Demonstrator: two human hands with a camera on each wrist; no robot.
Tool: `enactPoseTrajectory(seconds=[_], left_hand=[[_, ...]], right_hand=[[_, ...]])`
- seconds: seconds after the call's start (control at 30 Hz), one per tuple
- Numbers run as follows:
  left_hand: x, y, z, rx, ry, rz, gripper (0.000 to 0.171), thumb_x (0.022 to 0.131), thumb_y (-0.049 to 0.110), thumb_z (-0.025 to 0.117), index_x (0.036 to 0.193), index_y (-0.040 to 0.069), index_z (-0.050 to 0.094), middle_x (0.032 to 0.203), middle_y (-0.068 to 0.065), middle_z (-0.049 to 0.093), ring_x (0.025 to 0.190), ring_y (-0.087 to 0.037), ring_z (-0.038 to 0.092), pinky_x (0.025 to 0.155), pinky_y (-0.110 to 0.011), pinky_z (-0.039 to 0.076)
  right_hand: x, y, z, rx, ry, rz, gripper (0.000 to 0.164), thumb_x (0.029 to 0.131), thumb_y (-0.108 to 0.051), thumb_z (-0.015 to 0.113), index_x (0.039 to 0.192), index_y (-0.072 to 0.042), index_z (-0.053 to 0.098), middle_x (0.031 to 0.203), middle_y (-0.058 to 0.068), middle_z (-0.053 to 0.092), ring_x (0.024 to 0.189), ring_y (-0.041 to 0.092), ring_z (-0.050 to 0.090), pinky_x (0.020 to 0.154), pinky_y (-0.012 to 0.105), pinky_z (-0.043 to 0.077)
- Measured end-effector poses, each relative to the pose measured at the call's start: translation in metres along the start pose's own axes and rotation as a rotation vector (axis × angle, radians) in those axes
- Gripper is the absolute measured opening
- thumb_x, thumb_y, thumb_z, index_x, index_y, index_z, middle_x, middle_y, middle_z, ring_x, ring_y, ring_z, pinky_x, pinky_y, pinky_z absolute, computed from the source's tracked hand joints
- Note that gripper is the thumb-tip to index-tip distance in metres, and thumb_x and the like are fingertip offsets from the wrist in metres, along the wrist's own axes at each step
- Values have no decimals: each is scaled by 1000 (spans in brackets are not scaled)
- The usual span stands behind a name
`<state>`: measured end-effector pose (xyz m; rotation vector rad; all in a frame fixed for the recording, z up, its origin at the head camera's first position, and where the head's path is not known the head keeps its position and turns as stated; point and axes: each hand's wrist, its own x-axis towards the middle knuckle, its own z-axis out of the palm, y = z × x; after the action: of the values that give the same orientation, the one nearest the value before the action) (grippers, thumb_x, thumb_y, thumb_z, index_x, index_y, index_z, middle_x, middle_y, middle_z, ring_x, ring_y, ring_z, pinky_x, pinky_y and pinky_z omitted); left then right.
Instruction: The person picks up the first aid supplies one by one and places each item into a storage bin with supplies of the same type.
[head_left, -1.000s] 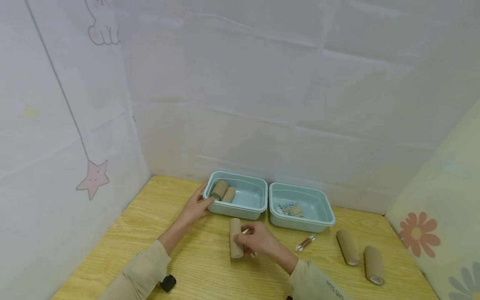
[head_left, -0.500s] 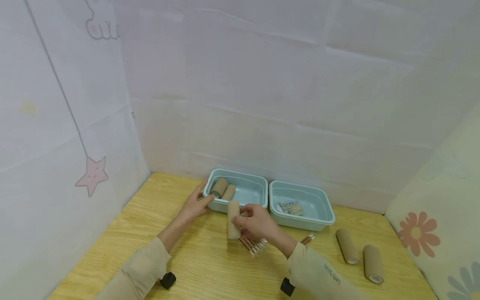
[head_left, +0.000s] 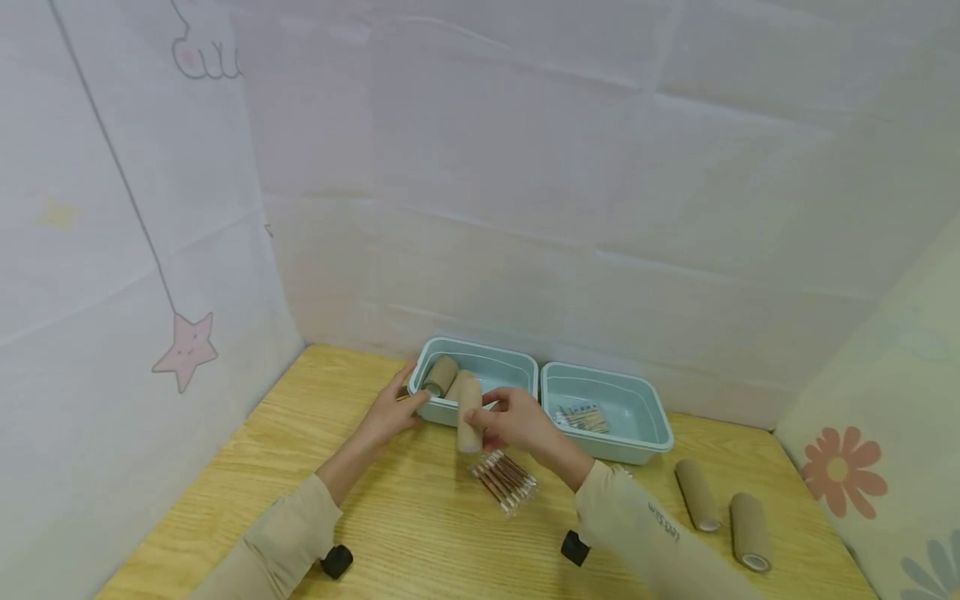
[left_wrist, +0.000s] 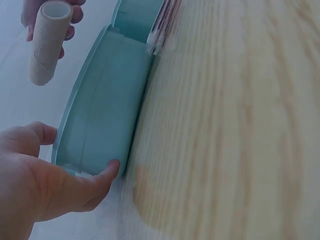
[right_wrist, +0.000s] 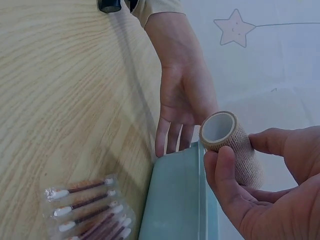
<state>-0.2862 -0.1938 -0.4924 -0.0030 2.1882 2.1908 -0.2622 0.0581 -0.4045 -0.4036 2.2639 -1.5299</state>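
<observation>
Head view: a right hand (head_left: pixel 517 421) lifts a tan roll (head_left: pixel 470 408) to the near rim of the left bin (head_left: pixel 504 375), its far end overlapping that rim. One second ago the roll was low at the table (head_left: pixel 405 525), just near of the bin. Now the left wrist view shows it raised above rim height, tilted, its hollow core in sight.

The right hand is partly closed, thumb and curled fingers pinching the roll from opposite sides. At the bin's left end, the left hand (head_left: pixel 392 410) remains where it was, spread wide across the corner, thumb and fingers holding the bin.

The lift has also exposed a swab packet (head_left: pixel 505 482), mostly hidden beneath the right hand a second earlier and now lying on the table near of the bin. By all appearances the pick-up is done and the setting down is not: the roll rests in neither bin.

Inside the left bin lie a darker roll (head_left: pixel 441 375) and, partly hidden, a paler roll (head_left: pixel 459 382). The right bin (head_left: pixel 633 408) holds a packet of pale sticks (head_left: pixel 585 418).
</observation>
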Motion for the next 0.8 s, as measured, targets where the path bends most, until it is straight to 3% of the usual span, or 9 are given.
enactPoseTrajectory(seconds=[0.2, 0.5, 0.8], left_hand=[[-1, -1, -1, -12, -5, 0, 75, 101, 24, 65, 163, 31, 24, 146, -28, 39, 122, -47, 54, 101, -57, 47], [0, 2, -4, -26, -11, -3, 75, 101, 21, 64, 164, 28, 23, 146, -29, 39, 122, -49, 53, 98, -50, 51], [1, -2, -2, -47, -23, 4, 73, 102, 20, 63, 163, 30, 24, 144, -27, 41, 122, -46, 54, 102, -57, 46]], right_hand=[[10, -3, -3, -19, 36, -6, 60, 95, -33, 75, 137, 4, 55, 97, 14, 68, 78, 37, 72, 67, 42, 61], [35, -2, -16, 121, 41, 58, 69, 96, -34, 73, 146, 6, 46, 102, 17, 72, 85, 29, 73, 72, 41, 61], [52, -9, -27, 141, 62, 55, 55, 99, -24, 70, 141, 7, 50, 104, 21, 70, 86, 32, 73, 85, 52, 57]])
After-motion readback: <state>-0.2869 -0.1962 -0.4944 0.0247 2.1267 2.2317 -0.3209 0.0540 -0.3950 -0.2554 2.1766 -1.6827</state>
